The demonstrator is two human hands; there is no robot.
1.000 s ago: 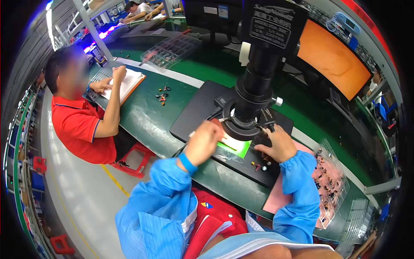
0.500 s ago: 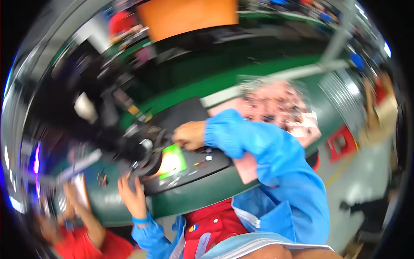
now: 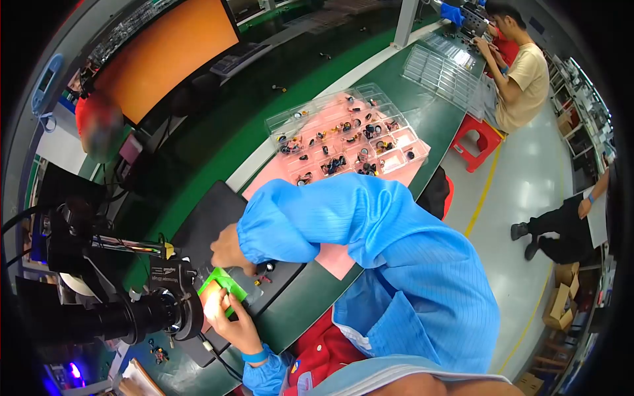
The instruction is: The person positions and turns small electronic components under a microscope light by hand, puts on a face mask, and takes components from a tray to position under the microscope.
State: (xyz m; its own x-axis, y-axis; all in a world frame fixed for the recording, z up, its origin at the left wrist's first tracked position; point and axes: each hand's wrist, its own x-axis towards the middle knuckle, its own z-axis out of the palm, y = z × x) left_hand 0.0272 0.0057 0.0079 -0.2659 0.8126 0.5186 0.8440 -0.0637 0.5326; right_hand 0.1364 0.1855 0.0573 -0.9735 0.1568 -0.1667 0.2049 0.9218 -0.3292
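Observation:
The fingers of my left hand are pinched together in bright light over a green square pad. The glare hides whatever they hold. Just beyond the pad, my right hand is low over the black mat with its fingers curled in. Its fingertips are mostly hidden, so anything held there does not show. A small dark round part lies close to my right hand. The black microscope points at the pad from the left, beside my left hand.
A clear compartment tray of small wired parts stands on pink sheeting beyond my right arm. An orange-lit monitor is at the back left. Another person sits at the bench, far right, near a red stool.
The view has turned and sharpened. My left hand has moved from the microscope's side onto the green pad, and its spread fingers have closed. My right hand stays beside the pad.

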